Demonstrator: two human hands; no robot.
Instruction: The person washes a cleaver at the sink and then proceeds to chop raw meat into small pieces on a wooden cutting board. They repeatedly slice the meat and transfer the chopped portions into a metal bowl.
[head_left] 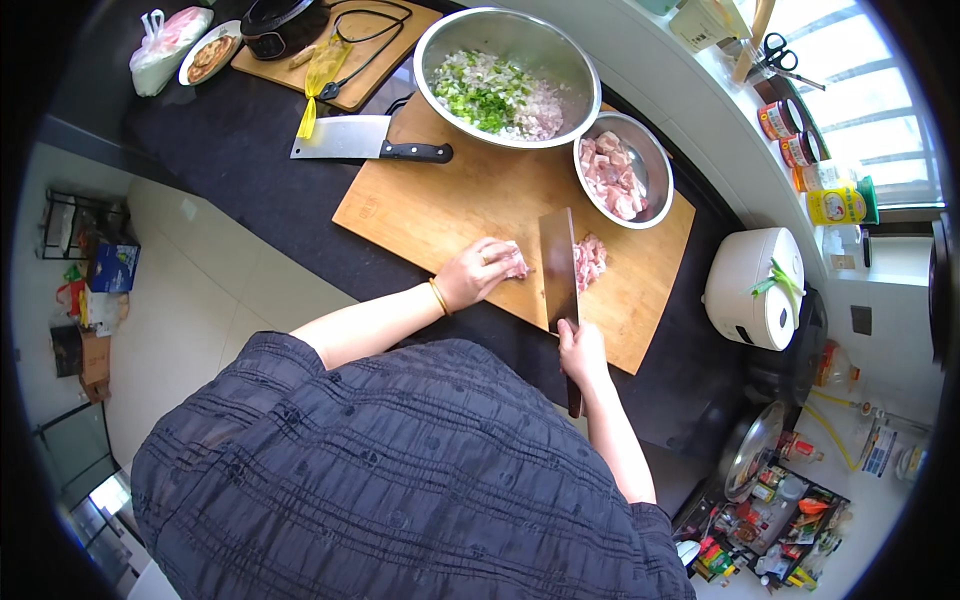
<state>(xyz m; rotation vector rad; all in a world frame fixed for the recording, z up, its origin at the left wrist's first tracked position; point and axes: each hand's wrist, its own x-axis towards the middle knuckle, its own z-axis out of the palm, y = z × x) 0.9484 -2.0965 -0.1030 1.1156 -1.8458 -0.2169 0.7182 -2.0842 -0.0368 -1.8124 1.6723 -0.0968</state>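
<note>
Pale floor [190,260] lies left, a dark tabletop [240,165] with a board [440,195] mid-frame, a window [870,75] upper right. At centre, the left hand [472,275] pinches meat [517,261]; beside it the knife [558,262], gripped by the right hand [584,353], runs near-vertical lengthwise, blade toward the frame's top.

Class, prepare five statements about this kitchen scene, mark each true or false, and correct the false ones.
1. The right hand grips a brown-handled cleaver. True.
2. The left hand is holding a bundle of scallions. False: its fingertips are on a piece of raw meat.
3. A black-handled cleaver lies left of the large steel bowl. True.
4. The smaller bowl is empty. False: the smaller steel bowl holds raw meat chunks.
5. Green stalks lie on top of the white rice cooker. True.
</note>
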